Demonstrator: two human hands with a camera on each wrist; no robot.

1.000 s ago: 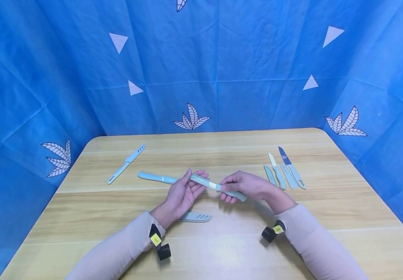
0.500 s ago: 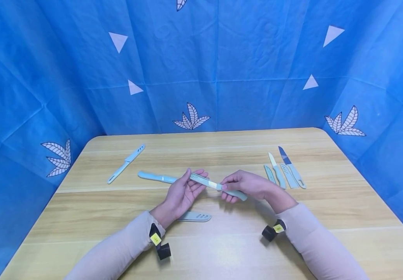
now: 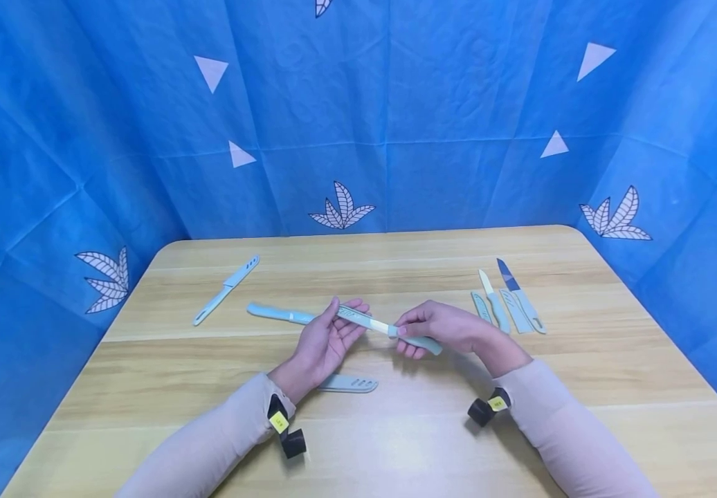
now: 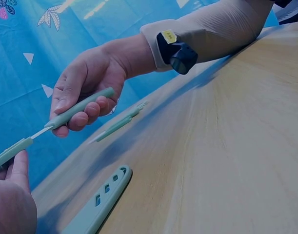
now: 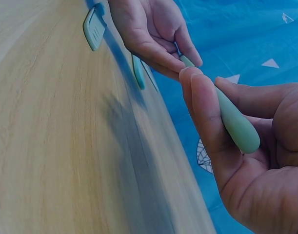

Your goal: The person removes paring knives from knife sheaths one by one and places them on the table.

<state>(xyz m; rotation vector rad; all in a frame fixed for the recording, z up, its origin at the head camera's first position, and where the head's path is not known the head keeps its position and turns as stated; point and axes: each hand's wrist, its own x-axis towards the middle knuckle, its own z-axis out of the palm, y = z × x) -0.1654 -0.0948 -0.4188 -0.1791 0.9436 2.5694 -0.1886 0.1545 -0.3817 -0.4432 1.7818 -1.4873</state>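
A knife with a pale green handle is held above the table, most of its blade inside a slotted sheath. Between handle and sheath a short strip of pale blade shows. My left hand holds the sheath between thumb and fingers, palm turned up. Curled round the handle are the thumb and fingers of my right hand; the right wrist view shows the rounded handle end in its grip. Behind the left hand lies another knife, partly hidden. A wide slotted sheath lies below that hand.
On the wooden table, a sheathed knife lies at the back left. At the right are a small sheath, a pale-bladed paring knife, a wider sheath and a dark-bladed knife. A blue curtain stands behind.
Almost nothing differs. Both hands keep their grip on knife and sheath, and the strip of bare blade looks about the same. The head view has shifted slightly.
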